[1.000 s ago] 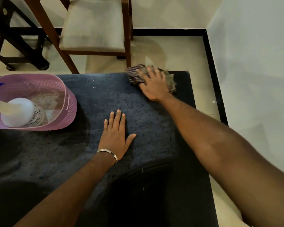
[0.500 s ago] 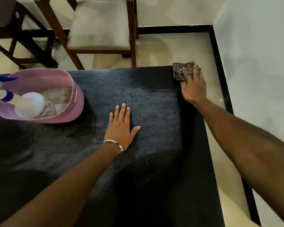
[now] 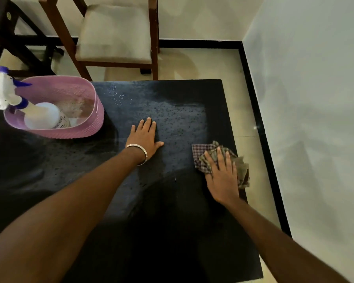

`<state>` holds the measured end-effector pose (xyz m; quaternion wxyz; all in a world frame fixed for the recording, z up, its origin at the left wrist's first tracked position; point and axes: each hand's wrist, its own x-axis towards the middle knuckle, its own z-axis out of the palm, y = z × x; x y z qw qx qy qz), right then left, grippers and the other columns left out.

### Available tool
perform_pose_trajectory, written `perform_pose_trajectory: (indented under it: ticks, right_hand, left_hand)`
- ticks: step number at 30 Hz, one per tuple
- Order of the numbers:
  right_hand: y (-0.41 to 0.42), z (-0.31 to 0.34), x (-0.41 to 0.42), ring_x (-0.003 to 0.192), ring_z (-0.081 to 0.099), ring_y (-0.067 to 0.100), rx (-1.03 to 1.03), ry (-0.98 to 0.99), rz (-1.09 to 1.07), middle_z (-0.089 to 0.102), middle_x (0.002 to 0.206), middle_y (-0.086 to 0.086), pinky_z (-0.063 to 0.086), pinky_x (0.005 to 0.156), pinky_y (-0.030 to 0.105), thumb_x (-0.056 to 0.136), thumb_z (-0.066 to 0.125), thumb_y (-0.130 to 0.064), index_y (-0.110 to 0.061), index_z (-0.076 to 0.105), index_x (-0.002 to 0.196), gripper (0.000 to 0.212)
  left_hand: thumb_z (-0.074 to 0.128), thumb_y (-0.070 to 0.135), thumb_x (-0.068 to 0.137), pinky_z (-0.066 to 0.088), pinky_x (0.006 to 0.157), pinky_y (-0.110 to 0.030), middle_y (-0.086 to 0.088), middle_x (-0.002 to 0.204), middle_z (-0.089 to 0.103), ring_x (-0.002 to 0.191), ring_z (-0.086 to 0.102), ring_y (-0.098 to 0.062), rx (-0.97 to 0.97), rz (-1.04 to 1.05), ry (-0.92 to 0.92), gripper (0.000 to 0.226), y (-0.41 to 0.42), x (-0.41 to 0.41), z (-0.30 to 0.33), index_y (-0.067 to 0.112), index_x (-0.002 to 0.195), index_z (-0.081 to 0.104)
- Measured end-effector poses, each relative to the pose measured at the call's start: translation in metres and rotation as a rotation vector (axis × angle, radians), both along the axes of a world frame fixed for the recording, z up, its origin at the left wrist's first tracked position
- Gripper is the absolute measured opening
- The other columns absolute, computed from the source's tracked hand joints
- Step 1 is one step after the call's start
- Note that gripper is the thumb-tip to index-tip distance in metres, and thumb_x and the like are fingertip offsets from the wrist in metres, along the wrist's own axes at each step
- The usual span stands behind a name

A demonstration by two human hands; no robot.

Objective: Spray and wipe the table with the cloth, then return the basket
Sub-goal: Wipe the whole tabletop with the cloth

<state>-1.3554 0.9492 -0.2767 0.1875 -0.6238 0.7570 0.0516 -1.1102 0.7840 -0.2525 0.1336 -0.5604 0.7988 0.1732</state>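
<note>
head view:
right hand (image 3: 221,176): lying palm-down on the cloth (image 3: 204,160), pressing it flat to the table (image 3: 172,231); not gripping
right fingers (image 3: 220,158): lying extended, slightly spread, tips pointing to the far edge; thumb hidden, cannot tell where it is sitting
cloth: checked, crumpled, lying under the right palm and fingers; sticking out to the left of the fingers and past the tips, a bunched part hanging at the table's right edge beside the hand
left hand (image 3: 144,139): resting flat on the table, palm down, holding nothing
left fingers (image 3: 149,126): lying close together and straight, thumb sticking out to the right toward the cloth; a gap of bare table between thumb tip and cloth
bangle (image 3: 138,149): sitting on the left wrist, pale metal
table: dark top; droplets showing ahead of the left fingertips and between the two hands; near part too dark to read
basket (image 3: 86,127): pink, standing on the table to the left of the left fingers, apart from them, near the far edge
bottle (image 3: 43,115): white spray bottle leaning inside the basket, blue-and-white trigger head sticking out over the basket's left rim; well apart from both hands
chair (image 3: 114,31): standing on the floor beyond the fingertips, past the table's far edge
wall (image 3: 315,99): running along to the right of the right hand
</note>
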Motion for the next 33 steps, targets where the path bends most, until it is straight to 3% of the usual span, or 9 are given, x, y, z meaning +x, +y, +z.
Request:
perform_pose_trajectory:
  ticks: [5,9,18,26,29,33]
  right_hand:
    - [0.06,0.008,0.052,0.149,-0.019,0.024,0.078,-0.036,0.091,-0.022,0.16,-0.004,-0.008,0.12,0.047,0.097,0.027,-0.047,-0.048,-0.005,0.154,0.065]
    - [0.067,0.008,0.069,0.149,-0.018,0.024,0.063,-0.06,0.142,-0.016,0.162,-0.003,-0.007,0.118,0.047,0.091,0.019,-0.051,-0.049,-0.003,0.153,0.066]
    - [-0.049,0.005,0.06,0.152,-0.007,0.028,0.012,-0.019,0.148,-0.008,0.167,-0.002,0.001,0.121,0.051,0.098,0.037,-0.045,-0.045,0.003,0.155,0.066]
    - [-0.184,0.001,0.05,0.152,-0.006,0.03,0.002,-0.054,0.051,-0.005,0.167,-0.001,0.001,0.121,0.053,0.101,0.036,-0.044,-0.043,0.01,0.156,0.061]
    - [-0.18,0.002,0.053,0.152,-0.006,0.031,0.019,-0.069,0.051,-0.006,0.167,0.0,0.0,0.121,0.053,0.101,0.035,-0.044,-0.043,0.007,0.157,0.062]
    - [-0.111,0.007,0.066,0.152,-0.005,0.03,-0.022,-0.053,0.118,-0.006,0.167,0.0,0.002,0.122,0.052,0.099,0.04,-0.043,-0.043,0.005,0.156,0.067]
  left_hand:
    - [0.049,0.056,0.09,0.008,0.12,-0.048,-0.008,0.161,0.002,0.148,0.006,-0.026,0.042,-0.087,-0.086,0.094,0.0,0.022,0.017,0.01,0.153,-0.002]
    - [0.059,0.052,0.086,0.007,0.118,-0.052,-0.012,0.161,0.003,0.147,0.015,-0.029,0.078,-0.128,-0.263,0.099,0.003,0.039,0.02,0.006,0.152,0.002]
    - [0.064,0.051,0.083,0.01,0.116,-0.054,-0.017,0.16,0.008,0.143,0.025,-0.032,0.041,-0.218,-0.374,0.1,0.0,0.038,0.019,0.005,0.151,0.009]
    - [0.064,0.055,0.081,0.013,0.116,-0.055,-0.018,0.159,0.013,0.14,0.032,-0.031,0.03,-0.264,-0.404,0.102,-0.005,0.035,0.02,0.004,0.151,0.011]
    - [0.065,0.055,0.08,0.015,0.116,-0.054,-0.017,0.159,0.013,0.14,0.033,-0.031,0.043,-0.258,-0.396,0.102,-0.003,0.035,0.023,0.004,0.151,0.012]
    - [0.066,0.055,0.08,0.017,0.115,-0.054,-0.017,0.159,0.012,0.14,0.032,-0.031,0.04,-0.243,-0.385,0.102,-0.001,0.036,0.024,0.005,0.151,0.013]
